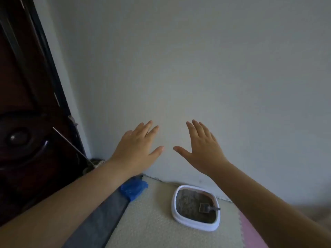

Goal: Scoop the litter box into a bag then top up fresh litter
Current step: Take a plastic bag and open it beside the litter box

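1. two hands are up in front of the wall (197, 68), well above the litter box (195, 226): the left hand (138, 149) and the right hand (204, 149) are both flat, fingers straight and spread, holding nothing.
2. the litter box sits on the floor against the foot of the wall, white rim around grey litter (186, 201). a small dark scoop (207, 208) lies inside it, handle toward the box's right rim.
3. a crumpled blue bag (133, 188) lies to the left of the litter box, apart from it, near the corner. no fresh litter supply is in view.
4. risk, as i judge it: the bag is not beside the box, so each loaded scoop would have to cross open mat, and grains or clumps could drop on the way.
5. the bag looks thin and bunched; if its mouth is not held wide, waste may land outside it.
6. a steep, fast dig could flick litter over the low rim.
7. the box rests on a beige mat (148, 221) with a textured face, likely to trap spilled grains; a pink mat (250, 230) joins on the right of the box.
8. left of the box runs a grey strip (100, 221) of floor, then a dark door (26, 122). light is dim.
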`<state>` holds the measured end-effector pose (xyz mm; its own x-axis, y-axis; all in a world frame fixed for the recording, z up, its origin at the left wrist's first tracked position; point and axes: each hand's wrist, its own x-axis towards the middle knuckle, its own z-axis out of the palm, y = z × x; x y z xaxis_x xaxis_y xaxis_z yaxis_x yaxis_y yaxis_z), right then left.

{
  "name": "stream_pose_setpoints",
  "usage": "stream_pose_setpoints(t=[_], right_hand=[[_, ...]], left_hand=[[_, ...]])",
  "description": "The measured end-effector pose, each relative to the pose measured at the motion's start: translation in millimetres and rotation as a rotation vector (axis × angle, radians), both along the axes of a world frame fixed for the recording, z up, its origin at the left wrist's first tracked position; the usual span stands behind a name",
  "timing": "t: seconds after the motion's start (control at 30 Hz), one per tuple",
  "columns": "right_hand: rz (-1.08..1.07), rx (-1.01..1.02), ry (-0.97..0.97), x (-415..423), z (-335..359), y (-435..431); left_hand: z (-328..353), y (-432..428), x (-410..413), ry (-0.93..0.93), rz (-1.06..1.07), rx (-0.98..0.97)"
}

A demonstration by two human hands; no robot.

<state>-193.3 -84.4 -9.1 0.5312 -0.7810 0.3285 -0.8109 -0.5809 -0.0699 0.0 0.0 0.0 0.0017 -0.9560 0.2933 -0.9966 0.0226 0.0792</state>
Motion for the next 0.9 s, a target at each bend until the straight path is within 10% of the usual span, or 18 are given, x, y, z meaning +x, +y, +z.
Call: stream_pose_setpoints(t=[0.9], right_hand=[[0.176,0.175,0.048,133.2,-139.4,-412.0]], left_hand=[[-165.4,-363.1,127.2,0.061,0.321,0.156]])
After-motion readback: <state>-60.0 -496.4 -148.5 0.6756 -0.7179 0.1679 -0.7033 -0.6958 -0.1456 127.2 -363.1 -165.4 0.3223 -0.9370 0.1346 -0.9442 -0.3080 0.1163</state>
